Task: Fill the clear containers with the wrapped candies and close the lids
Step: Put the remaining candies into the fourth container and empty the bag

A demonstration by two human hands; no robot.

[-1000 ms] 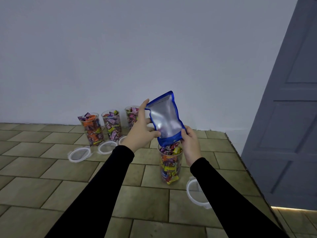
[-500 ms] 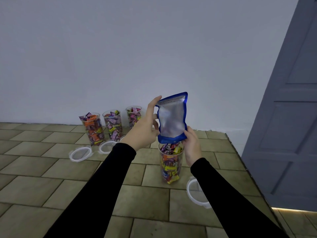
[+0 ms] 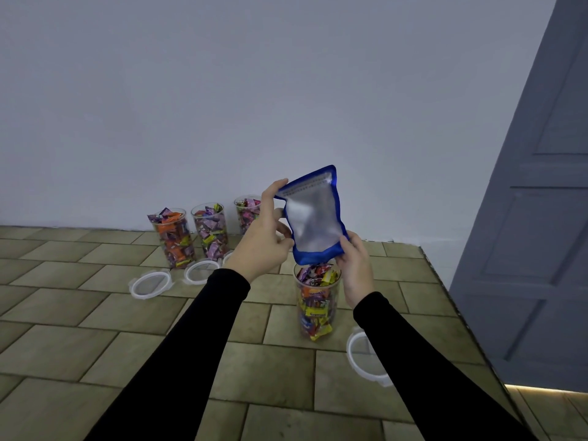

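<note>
A clear container [image 3: 315, 303] full of wrapped candies stands on the tiled surface in front of me, with no lid on. Just above its mouth I hold an upside-down blue and silver pouch [image 3: 313, 218]. My left hand [image 3: 265, 238] grips the pouch's left side, thumb up along its edge. My right hand [image 3: 356, 268] pinches the lower right corner of the pouch. A white-rimmed lid [image 3: 362, 358] lies to the right of the container, partly hidden by my right sleeve.
Three more open containers of candies stand by the wall: one [image 3: 173, 238], a second [image 3: 210, 230] and a third [image 3: 248, 214]. Loose lids [image 3: 152, 284] [image 3: 201, 271] lie before them. The surface's edge [image 3: 451, 300] drops off at right beside a grey door [image 3: 534, 249].
The pouch tilted from leaning left to leaning right over the container. My left thumb slid up along the pouch's left edge. The right hand stayed at the lower corner.
</note>
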